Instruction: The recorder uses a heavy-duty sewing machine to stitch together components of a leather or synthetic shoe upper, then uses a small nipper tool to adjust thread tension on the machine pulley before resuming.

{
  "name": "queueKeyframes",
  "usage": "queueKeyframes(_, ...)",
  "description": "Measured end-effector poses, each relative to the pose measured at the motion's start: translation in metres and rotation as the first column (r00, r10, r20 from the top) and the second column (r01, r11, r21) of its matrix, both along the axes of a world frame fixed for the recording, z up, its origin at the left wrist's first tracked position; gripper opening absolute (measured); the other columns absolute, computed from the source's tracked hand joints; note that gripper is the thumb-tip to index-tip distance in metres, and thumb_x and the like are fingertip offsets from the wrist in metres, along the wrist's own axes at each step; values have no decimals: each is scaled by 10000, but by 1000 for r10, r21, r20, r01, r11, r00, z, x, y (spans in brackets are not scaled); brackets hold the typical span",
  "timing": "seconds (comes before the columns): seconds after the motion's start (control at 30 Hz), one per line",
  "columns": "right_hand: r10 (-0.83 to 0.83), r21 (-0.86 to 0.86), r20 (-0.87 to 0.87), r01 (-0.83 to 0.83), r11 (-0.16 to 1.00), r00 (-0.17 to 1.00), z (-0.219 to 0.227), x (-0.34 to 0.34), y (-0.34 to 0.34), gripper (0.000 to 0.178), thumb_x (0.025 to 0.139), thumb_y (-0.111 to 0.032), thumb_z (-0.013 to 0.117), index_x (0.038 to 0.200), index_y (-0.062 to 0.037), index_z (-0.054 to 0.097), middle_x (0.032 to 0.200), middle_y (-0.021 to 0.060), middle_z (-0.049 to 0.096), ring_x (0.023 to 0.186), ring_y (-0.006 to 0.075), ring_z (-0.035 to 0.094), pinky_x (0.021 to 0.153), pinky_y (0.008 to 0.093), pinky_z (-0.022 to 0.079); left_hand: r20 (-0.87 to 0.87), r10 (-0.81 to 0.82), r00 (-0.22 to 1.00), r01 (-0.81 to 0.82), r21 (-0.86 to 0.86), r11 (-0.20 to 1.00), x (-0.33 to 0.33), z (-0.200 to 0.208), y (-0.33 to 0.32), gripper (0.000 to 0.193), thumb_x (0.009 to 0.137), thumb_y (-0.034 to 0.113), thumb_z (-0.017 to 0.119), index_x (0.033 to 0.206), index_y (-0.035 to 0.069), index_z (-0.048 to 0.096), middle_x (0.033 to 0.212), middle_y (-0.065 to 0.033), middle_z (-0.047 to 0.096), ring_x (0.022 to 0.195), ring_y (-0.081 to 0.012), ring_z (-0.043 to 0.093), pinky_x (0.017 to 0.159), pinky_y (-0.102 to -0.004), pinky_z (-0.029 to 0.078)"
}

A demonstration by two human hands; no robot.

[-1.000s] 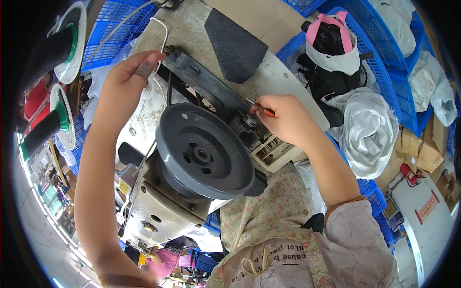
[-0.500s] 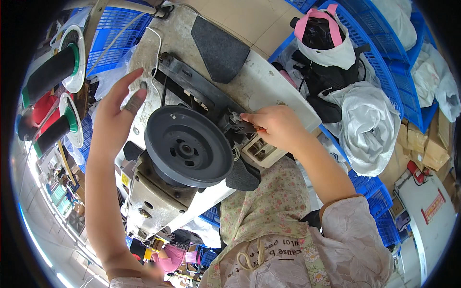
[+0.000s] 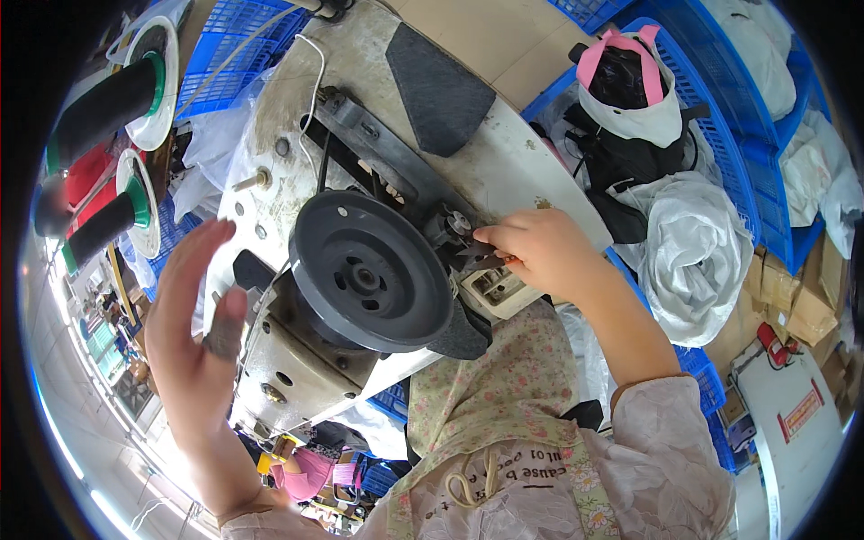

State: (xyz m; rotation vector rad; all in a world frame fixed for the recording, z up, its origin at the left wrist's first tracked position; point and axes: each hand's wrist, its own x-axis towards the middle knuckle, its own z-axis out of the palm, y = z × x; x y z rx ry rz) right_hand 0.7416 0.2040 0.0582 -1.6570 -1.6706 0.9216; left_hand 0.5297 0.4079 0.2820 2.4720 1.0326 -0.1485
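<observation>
Currently, right hand (image 3: 551, 254) pinching a small dark tool (image 3: 481, 259), beside the grey wheel (image 3: 371, 274), near the counter's (image 3: 508, 175) near right corner, left hand (image 3: 186, 349) spread, thumb apart, by the left edge.

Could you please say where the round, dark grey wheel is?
The wheel is left of centre in the head view, between the bare left hand and bare right hand.

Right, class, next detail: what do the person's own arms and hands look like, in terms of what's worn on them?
The left hand is gloveless, with a greyish wrap, perhaps tape, around its thumb. The right hand is bare. Pale, crinkly-textured sleeves cover the upper arms; the right one ends near the elbow, leaving the forearm bare.
</observation>
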Motion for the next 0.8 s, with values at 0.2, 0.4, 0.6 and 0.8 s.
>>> queueKeyframes(0.2,-106,45,-127,112,993,986,-2,-2,37,194,753,-81,704,943,-88,664,739,81,627,711,278,632,613,391,470,77,-64,995,51,164,985,-14,22,-29,469,936,353,585,1200,-32,618,1208,-206,630,1222,-390,537,1042,-484,382)
queueKeyframes(0.4,-228,-89,-108,219,972,968,-23,-4,30,138,728,-87,685,856,-78,633,683,107,601,690,325,623,599,419,463,174,21,985,-50,164,985,-15,23,-45,502,923,399,593,1194,-23,614,1201,-230,621,1218,-423,528,1045,-527,368)
queueKeyframes(0.6,-93,-71,-228,78,994,969,-3,-7,25,166,735,-51,668,899,-72,656,704,95,608,678,326,606,594,397,451,231,11,973,-57,193,980,-26,26,-48,497,932,413,578,1198,-6,614,1200,-241,617,1206,-434,532,1041,-545,367)
queueKeyframes(0.8,-112,-77,-118,104,992,987,-29,-2,31,95,736,-79,659,826,-92,631,708,73,622,698,312,627,595,419,465,150,-75,986,44,201,979,-14,29,-41,466,935,409,578,1190,22,627,1181,-227,630,1195,-437,539,1034,-548,368)
